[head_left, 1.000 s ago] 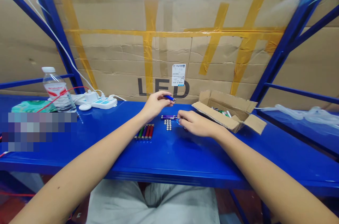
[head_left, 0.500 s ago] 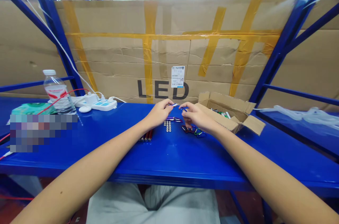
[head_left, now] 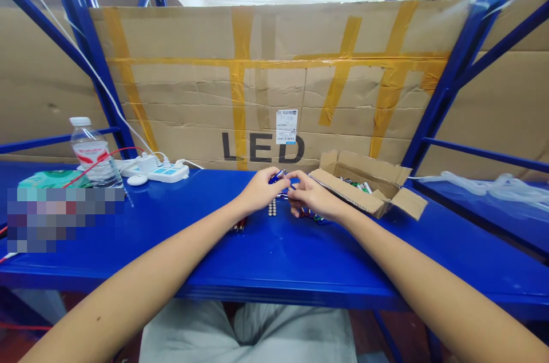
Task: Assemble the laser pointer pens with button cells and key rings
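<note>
My left hand point(head_left: 259, 191) is closed around a small blue pen-shaped torch point(head_left: 277, 176), held just above the blue shelf point(head_left: 274, 248). My right hand point(head_left: 309, 194) meets it fingertip to fingertip, pinching a tiny part I cannot make out at the torch's end. Under the hands lie a cluster of small silver button cells point(head_left: 271, 208) and several coloured carabiner clips point(head_left: 312, 215). A row of coloured torches point(head_left: 239, 227) peeks out beside my left wrist, mostly hidden.
An open cardboard box point(head_left: 364, 187) with more small items stands right of my hands. At the left are a water bottle point(head_left: 92, 152), a white power strip point(head_left: 160, 168), a white mouse point(head_left: 138, 180) and a teal pack point(head_left: 54, 178). A taped cardboard sheet marked LED backs the shelf.
My right hand rose from the clips on the shelf and came up to the torch in my left hand. Both hands now meet at its tip.
</note>
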`<state>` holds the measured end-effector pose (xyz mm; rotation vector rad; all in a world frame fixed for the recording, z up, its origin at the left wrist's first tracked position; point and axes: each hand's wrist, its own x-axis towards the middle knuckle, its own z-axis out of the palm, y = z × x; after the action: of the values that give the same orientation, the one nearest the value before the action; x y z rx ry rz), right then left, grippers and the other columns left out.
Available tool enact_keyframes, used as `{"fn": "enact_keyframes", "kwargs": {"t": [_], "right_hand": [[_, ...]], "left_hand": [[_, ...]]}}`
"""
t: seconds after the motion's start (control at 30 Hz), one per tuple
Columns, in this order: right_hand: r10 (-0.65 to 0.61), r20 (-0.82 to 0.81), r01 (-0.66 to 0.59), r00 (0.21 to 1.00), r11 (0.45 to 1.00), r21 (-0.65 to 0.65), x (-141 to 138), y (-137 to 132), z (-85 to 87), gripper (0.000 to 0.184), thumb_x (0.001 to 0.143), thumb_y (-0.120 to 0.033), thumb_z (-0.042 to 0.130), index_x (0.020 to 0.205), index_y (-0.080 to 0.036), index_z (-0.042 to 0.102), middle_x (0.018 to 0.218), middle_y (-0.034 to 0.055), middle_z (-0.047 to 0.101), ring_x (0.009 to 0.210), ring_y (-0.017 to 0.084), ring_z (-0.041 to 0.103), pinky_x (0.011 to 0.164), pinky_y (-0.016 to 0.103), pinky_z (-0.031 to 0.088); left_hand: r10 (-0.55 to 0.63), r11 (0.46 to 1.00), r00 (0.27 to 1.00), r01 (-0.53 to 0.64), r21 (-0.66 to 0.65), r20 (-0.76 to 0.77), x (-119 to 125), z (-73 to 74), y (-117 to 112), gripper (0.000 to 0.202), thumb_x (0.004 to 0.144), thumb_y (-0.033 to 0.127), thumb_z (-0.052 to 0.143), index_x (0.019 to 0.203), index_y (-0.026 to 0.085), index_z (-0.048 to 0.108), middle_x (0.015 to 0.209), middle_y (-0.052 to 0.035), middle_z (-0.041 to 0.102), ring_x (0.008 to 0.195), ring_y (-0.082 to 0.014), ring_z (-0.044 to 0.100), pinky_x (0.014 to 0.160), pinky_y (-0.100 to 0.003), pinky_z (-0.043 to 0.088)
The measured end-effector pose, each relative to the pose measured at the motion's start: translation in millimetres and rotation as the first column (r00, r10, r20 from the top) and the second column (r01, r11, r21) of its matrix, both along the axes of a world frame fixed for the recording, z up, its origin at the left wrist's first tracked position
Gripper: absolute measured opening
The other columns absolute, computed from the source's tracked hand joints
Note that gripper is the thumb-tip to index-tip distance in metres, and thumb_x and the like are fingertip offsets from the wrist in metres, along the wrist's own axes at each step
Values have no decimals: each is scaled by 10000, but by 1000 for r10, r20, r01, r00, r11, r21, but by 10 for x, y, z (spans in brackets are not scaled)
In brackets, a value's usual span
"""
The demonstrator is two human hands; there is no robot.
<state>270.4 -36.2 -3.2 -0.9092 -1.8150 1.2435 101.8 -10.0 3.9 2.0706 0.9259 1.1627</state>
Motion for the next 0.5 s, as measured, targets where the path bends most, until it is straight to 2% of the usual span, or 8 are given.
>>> {"fn": "enact_keyframes", "kwargs": {"t": [0.1, 0.23, 0.3, 0.37, 0.5], "right_hand": [[17, 56, -20, 998, 998, 52, -14, 24, -56, 278, 865, -237, 495, 1095, -232, 339, 536, -128, 409, 419, 116, 519, 433, 215, 379], [-34, 174, 2, 984, 984, 180, 3, 24, -79, 214, 934, -260, 426, 1126, -236, 336, 594, -106, 443, 428, 112, 505, 457, 228, 397], [-92, 287, 4, 953, 956, 294, 22, 0, -54, 196, 957, -254, 407, 1148, -227, 369, 654, -69, 498, 492, 120, 529, 512, 246, 425], [-159, 383, -8, 910, 917, 399, 42, -28, -14, 197, 974, -244, 387, 1167, -211, 414, 711, -26, 555, 592, 139, 563, 591, 265, 446], [-230, 469, -51, 853, 858, 512, 63, -60, 45, 260, 997, -235, 348, 1223, -175, 462, 846, 57, 642, 802, 189, 605, 729, 309, 453]], "left_hand": [[74, 997, 992, -70, 36, -101, -39, 30, -7, 250, 801, 373, 591, 690, 150, 584, 646, 20, 544, 638, -131, 462, 601, -264, 328], [-14, 999, 989, 7, -50, -146, -59, 9, 20, 300, 823, 386, 544, 656, 143, 602, 599, 27, 530, 602, -124, 446, 591, -261, 316], [-32, 998, 990, 24, -62, -136, -58, -5, 36, 314, 831, 390, 530, 640, 147, 587, 583, 32, 513, 588, -120, 432, 580, -258, 307], [2, 999, 992, -8, -45, -126, -57, -12, 50, 331, 829, 406, 534, 614, 154, 550, 562, 40, 478, 570, -115, 408, 558, -255, 282], [23, 1000, 994, -24, -6, -108, -63, -14, 76, 334, 824, 425, 539, 626, 157, 553, 574, 38, 470, 581, -119, 398, 566, -258, 277]]}}
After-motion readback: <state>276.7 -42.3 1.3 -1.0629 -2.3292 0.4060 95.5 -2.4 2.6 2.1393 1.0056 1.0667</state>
